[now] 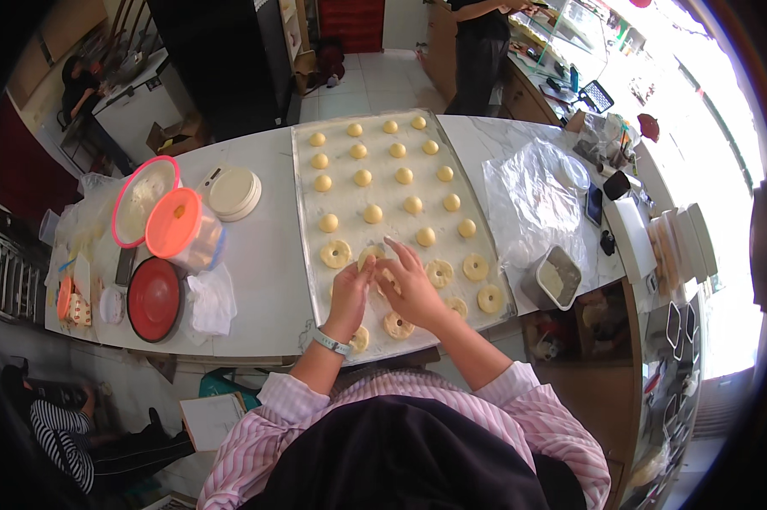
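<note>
A large lined baking tray (471, 183) lies on the table, bearing rows of round yellow dough balls (373, 213) in its far part. Nearer me are flattened dough rings (439, 273), each with a hole in the middle. Both hands meet over the tray's near half at one piece of dough (369, 253). My left hand (351, 293) pinches its near edge, thumb and fingers together. Against its right side, my right hand (410, 282) has bent fingers closed on the dough. The hands partly cover this piece and a ring beneath them.
Left of the tray stand a pink-rimmed bowl (121, 208), an orange-lidded tub (172, 224), a red round dish (155, 299) and a white kitchen scale (232, 192). At right lie clear plastic sheeting (528, 191), a metal tin (555, 279) and a phone (594, 204). Other people are farther off.
</note>
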A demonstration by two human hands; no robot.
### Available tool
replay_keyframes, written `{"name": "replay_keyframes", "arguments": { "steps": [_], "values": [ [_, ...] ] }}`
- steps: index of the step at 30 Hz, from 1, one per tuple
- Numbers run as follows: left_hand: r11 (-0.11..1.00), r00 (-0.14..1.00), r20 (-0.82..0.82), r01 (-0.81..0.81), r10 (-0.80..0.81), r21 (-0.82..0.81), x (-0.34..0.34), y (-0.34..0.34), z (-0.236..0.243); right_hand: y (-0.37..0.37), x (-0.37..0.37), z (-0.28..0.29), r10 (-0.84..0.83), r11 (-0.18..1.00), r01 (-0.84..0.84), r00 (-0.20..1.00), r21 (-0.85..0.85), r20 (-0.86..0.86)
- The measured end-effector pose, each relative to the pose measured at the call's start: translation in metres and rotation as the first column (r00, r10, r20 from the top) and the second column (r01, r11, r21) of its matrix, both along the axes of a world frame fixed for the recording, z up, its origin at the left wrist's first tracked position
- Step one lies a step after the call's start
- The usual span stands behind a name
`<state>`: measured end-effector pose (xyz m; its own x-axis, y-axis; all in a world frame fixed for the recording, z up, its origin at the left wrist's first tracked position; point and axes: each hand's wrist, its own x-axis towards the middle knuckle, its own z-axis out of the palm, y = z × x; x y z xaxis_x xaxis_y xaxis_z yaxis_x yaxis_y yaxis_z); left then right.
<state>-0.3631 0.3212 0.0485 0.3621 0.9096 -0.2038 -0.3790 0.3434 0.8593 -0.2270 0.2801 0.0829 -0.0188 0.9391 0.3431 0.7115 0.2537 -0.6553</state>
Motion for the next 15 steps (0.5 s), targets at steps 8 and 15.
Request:
{"name": "replay_keyframes", "arguments": {
  "steps": [8, 15],
  "values": [
    [0.996, 0.995, -0.098, -0.022, 0.03, 0.084, 0.006, -0.001, 0.024, 0.011, 0.026, 0.02, -0.031, 0.976, -0.062, 0.909, -0.208, -0.416],
    [0.999, 0.993, 0.113, -0.025, 0.027, -0.02, 0.002, -0.002, 0.027, 0.01, 0.028, 0.023, -0.106, 0.943, -0.129, 0.757, -0.306, -0.645]
  ]
}}
